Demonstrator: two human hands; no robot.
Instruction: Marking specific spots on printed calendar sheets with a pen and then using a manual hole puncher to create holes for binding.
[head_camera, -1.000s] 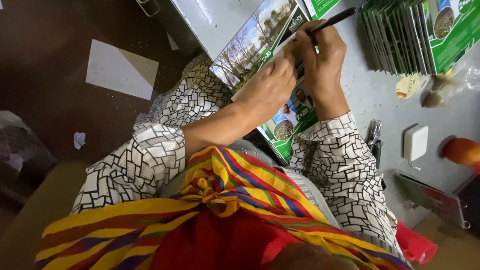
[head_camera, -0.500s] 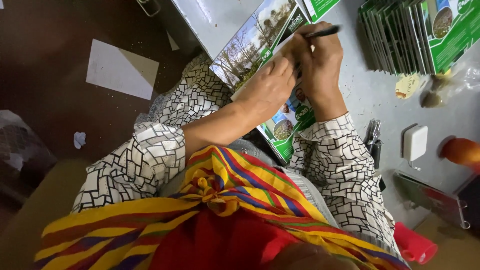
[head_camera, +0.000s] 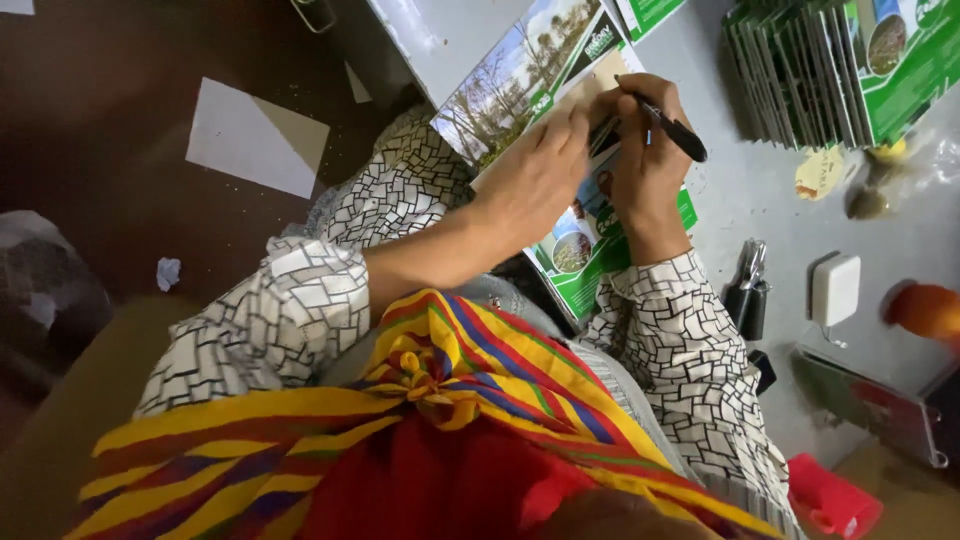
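Grey surface (head_camera: 780, 215) runs across the top and right of your view. Take the printed carton (head_camera: 585, 215) lying flat at its near edge as the landmark: green border, landscape photo, partly covered by both your hands.

Beyond the carton, to the far right, a row of like green cartons (head_camera: 800, 70) stands packed on edge. On the floor well to the carton's left lies a white paper sheet (head_camera: 255, 140), with a crumpled scrap (head_camera: 168, 272) nearer you.

Right of the carton, near your right sleeve, a white adapter block (head_camera: 835, 290) and a dark metal clip tool (head_camera: 745, 290) sit close together.

Your left hand (head_camera: 535, 180) presses flat-ish on the carton, fingers curled at its upper part; whether that grip pinches anything I cannot tell. Your right hand (head_camera: 650, 165) is clamped around a black pen (head_camera: 672, 127), which slants up and right above the carton; its tip is hidden behind the fingers.

Risks, as judged: the carton overhangs the surface edge toward your lap, so uneven pressure from the left hand could tip or slide it. A slipping carton would smear or misplace the pen mark.
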